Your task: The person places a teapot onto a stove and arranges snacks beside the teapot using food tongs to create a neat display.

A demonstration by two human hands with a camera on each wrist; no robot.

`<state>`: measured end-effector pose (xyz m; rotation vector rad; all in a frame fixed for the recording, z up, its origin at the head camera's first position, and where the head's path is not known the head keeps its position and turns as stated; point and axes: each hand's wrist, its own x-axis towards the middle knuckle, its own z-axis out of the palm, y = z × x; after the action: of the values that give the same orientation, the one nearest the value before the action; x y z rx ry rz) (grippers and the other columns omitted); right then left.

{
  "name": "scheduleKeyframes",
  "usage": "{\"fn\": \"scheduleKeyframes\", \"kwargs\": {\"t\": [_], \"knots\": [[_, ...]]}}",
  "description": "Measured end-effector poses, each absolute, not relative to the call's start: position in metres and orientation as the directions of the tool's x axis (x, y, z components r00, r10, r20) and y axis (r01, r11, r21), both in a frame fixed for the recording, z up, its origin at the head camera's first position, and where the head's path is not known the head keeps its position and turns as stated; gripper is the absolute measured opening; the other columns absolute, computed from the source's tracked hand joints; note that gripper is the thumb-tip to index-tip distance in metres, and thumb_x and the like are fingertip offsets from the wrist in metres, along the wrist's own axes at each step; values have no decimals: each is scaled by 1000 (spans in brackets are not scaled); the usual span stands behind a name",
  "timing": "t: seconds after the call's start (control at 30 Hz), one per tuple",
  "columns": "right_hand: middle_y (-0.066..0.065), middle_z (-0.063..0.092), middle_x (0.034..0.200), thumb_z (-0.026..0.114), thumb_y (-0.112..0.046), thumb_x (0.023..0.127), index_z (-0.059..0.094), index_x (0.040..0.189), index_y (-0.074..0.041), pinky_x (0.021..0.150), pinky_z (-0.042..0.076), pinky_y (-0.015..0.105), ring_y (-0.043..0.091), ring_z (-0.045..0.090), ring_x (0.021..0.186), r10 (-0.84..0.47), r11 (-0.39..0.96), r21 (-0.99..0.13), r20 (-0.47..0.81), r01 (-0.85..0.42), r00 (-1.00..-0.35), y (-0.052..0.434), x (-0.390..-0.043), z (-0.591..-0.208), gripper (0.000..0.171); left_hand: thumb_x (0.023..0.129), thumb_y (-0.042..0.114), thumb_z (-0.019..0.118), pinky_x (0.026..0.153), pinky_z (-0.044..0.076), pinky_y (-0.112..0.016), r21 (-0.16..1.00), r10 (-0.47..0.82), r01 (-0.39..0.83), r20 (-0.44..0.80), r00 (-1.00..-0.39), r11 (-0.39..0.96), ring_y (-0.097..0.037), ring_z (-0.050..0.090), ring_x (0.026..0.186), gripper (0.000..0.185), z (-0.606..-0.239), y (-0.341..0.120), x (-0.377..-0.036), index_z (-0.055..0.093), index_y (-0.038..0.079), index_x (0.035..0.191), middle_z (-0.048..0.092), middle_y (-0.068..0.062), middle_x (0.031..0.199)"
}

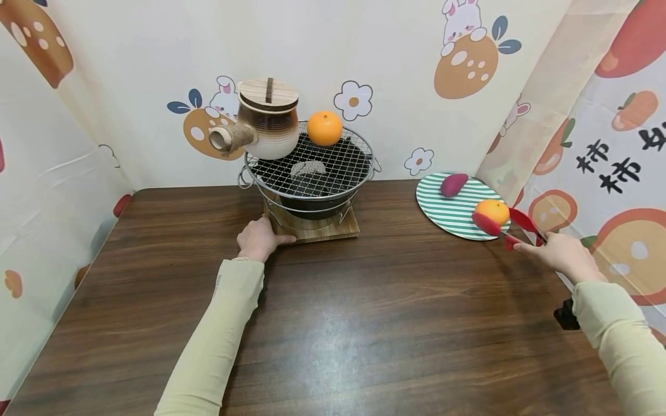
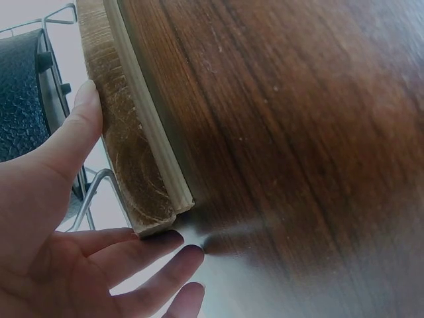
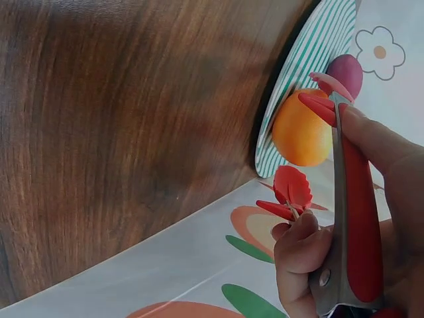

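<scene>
Two hands are working over a dark wooden desk [image 1: 364, 323]. The left hand [image 1: 257, 238] is resting with relaxed, nearly straight fingers against the front left corner of the one wooden base board [image 1: 317, 228]; in the left wrist view the thumb [image 2: 78, 129] is lying along the board's edge and the fingers are spreading under its corner, gripping nothing. On that board one small black charcoal stove [image 1: 314, 205] is standing, topped by one round wire grill [image 1: 317, 164]. Two things are sitting on the grill: one ceramic side-handle teapot [image 1: 267, 130] with a wooden lid at the left rear, and one orange [image 1: 325, 128] just beside it at the rear. The right hand [image 1: 562, 254] is curling its fingers round one pair of red tongs [image 1: 512, 228], whose two tips are standing apart on either side of a second orange [image 1: 492, 211], close to it; whether they are touching it cannot be told. That orange is lying on the near right part of one green-striped plate [image 1: 452, 214], well apart from the stove. One purple sweet potato [image 1: 454, 184] is lying at the plate's far edge. Oranges counted: two.
</scene>
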<state>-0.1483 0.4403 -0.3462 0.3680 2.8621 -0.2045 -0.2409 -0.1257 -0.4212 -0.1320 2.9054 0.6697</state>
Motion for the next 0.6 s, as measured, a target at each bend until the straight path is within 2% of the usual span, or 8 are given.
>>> {"fn": "scheduleKeyframes", "kwargs": {"t": [0.27,0.5,0.6], "knots": [[24,59,86,48,-70,87,45,122,7,54,39,36,33,52,74,227,957,-119,-262,265,-938,440,-147,-350,85,72,59,76,81,53,-53,429,-55,-122,-165,-985,895,-40,65,103,76,-422,-125,-241,58,-1,116,66,-26,112],[35,56,102,49,-70,86,41,129,7,54,40,36,37,53,77,237,953,-125,-263,276,-935,441,-148,-353,89,72,58,76,81,53,-53,426,-55,-123,-169,-984,896,-40,65,104,77,-422,-125,-241,57,-2,116,66,-27,112],[38,54,104,49,-70,86,42,127,9,54,41,36,39,53,78,241,951,-126,-275,283,-931,440,-148,-354,89,72,58,76,81,53,-52,425,-54,-123,-172,-984,897,-40,65,103,77,-422,-125,-241,57,-2,117,66,-26,112]]}}
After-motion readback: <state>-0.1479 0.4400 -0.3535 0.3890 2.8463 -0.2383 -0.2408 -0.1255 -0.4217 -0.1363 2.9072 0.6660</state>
